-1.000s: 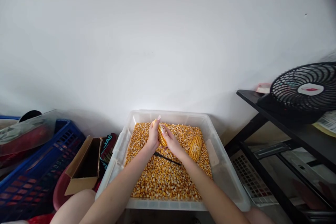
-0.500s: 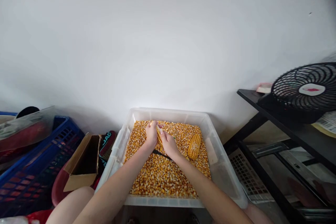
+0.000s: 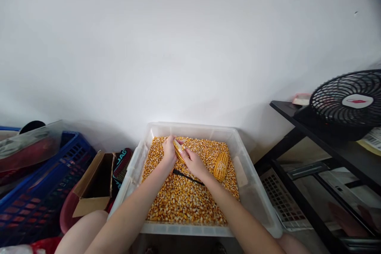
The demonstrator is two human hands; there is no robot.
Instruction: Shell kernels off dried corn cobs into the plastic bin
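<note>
Between my two hands is a corn cob (image 3: 178, 151), yellow with a pale stripe where kernels are gone. My left hand (image 3: 169, 150) wraps round its left side. My right hand (image 3: 193, 162) grips it from the right, thumb on the pale stripe. Both hands are over a translucent plastic bin (image 3: 190, 228) that holds a thick layer of loose corn kernels (image 3: 178, 202). A black thin-handled tool (image 3: 188, 176) lies on the kernels below my hands; its kind is unclear. Another corn cob (image 3: 220, 166) rests on the kernels at the right.
At left stand a blue plastic basket (image 3: 71, 147), an open cardboard box (image 3: 92, 204) and a reddish tub (image 3: 67, 210). To the right, a black rack (image 3: 285, 113) carries a black fan (image 3: 351, 99). A white wall (image 3: 190, 47) rises behind the bin.
My right hand has shifted slightly right and down along the cob, showing more of the pale stripe. More of the black tool is uncovered. Both hands keep hold of the cob.
</note>
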